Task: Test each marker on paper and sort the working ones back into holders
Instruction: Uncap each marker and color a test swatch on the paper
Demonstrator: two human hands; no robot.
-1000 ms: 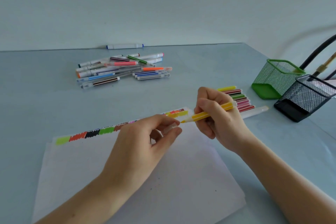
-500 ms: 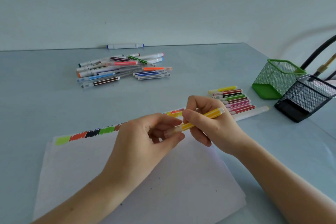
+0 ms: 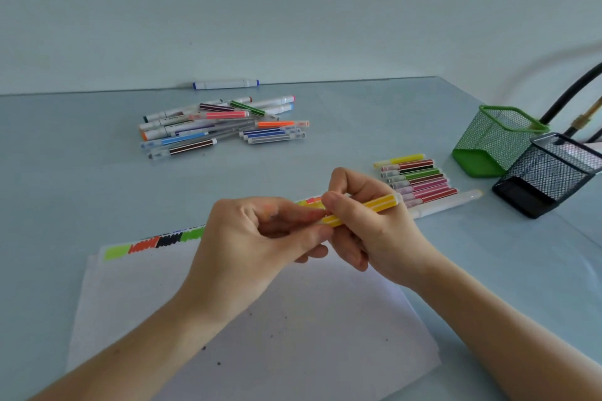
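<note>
Both hands meet right over the top edge of the paper [image 3: 228, 319]: right hand [image 3: 374, 234] grips the yellow marker [image 3: 368, 208] by its barrel, left hand [image 3: 257, 238] pinches its near end, probably the cap, can't really tell. Right of the paper sits a neat row of markers [image 3: 420, 179], then the green holder [image 3: 495, 140] and black holder [image 3: 547, 176]. A loose marker pile [image 3: 221, 124] lies beyond the paper.

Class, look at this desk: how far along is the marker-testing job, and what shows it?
Done: colour swatches line the paper's top edge, and a row of tested markers lies beside it. In hand: both the left hand and right hand hold a yellow marker. Left: the untested pile, and filling the green holder and black holder, which look empty.
</note>
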